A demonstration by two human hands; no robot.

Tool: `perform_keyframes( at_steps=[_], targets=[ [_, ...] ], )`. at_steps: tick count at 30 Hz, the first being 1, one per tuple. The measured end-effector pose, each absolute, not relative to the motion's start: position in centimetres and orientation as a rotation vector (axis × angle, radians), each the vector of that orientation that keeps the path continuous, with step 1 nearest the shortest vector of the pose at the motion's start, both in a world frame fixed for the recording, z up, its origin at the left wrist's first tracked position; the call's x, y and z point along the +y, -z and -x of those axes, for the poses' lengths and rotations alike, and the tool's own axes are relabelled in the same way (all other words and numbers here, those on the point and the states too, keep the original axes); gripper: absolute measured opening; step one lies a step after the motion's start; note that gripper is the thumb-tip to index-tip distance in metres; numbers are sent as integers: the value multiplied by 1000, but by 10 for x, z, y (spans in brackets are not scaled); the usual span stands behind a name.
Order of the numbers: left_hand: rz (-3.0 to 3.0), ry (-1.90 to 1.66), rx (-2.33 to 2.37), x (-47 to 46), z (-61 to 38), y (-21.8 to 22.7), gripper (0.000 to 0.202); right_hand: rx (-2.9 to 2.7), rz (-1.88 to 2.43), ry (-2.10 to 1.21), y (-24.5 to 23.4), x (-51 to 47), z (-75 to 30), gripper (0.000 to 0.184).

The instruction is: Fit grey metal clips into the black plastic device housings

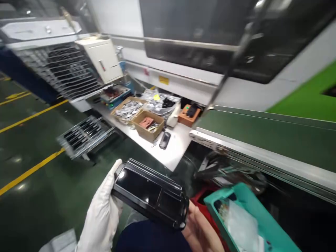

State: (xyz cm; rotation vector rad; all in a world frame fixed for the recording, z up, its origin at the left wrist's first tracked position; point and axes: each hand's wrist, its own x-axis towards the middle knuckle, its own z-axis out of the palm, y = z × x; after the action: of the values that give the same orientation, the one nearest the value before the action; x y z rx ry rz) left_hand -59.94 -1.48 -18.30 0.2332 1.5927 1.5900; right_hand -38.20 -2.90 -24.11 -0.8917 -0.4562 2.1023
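Observation:
A glossy black plastic housing (pixel 147 192), long and box-shaped with a ridged far edge, is held up in front of my body. My left hand (pixel 102 206), in a white glove, grips its left end with the thumb along the top edge. Bare, my right hand (pixel 199 227) holds the right end from below and behind; part of its fingers is hidden by the housing. Beyond it, a smaller dark part (pixel 165 140) lies on the white worktable (pixel 177 150), beside a cardboard box (pixel 148 134) with reddish and metal pieces.
A green conveyor belt (pixel 270 140) runs along the right. Below it stands a teal bin (pixel 270 217) with plastic bags. An orange container (pixel 187 117) and a carton of metal parts (pixel 128 109) sit on the table. A metal rack (pixel 85 134) stands low at left.

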Motion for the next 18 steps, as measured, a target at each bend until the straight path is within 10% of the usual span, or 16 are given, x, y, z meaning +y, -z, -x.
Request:
perform_keyframes(
  at_steps=[8, 18],
  targets=[
    [127, -1709, 1547, -15, 771, 180, 86, -569, 1031, -2317, 220, 67, 577, 43],
    [-453, -1416, 1432, 92, 843, 182, 49, -525, 1200, -2086, 244, 149, 604, 50]
  ],
)
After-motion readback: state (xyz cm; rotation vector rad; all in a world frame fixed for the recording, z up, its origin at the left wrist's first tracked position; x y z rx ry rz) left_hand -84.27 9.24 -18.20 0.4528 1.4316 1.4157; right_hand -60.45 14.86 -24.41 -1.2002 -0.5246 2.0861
